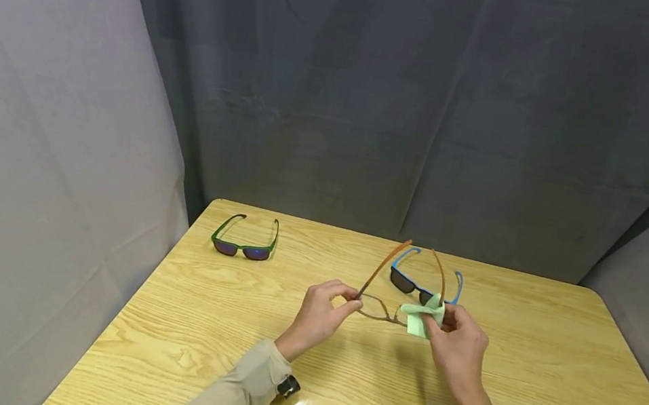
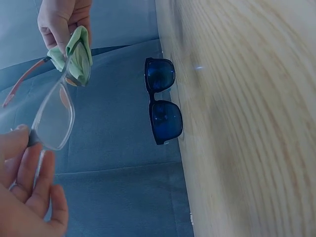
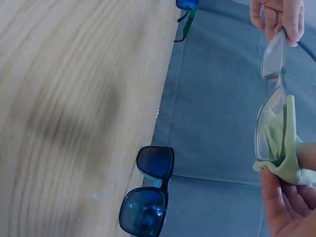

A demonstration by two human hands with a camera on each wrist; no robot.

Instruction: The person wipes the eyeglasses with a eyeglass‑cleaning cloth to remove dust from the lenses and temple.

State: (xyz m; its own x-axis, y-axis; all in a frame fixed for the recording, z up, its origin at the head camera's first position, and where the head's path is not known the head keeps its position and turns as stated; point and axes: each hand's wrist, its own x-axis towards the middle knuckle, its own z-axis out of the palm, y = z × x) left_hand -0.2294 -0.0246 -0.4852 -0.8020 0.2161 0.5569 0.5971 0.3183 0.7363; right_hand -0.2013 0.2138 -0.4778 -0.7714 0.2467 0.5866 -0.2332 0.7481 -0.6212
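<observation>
A pair of clear-lensed eyeglasses with orange-brown temples is held above the table between both hands. My left hand pinches the frame at its left hinge corner; in the left wrist view, thumb and fingertips meet there. With my right hand I grip a light green cloth folded over the right lens. In the right wrist view the cloth lies on both sides of that lens, pinched between thumb and fingers. Part of the right lens is hidden by it.
Blue-and-black sunglasses rest on the table just behind the held eyeglasses, partly covered by them. Green sunglasses with purple-blue lenses stand at the table's back left. A dark grey curtain hangs behind the wooden table, with lighter curtains at both sides.
</observation>
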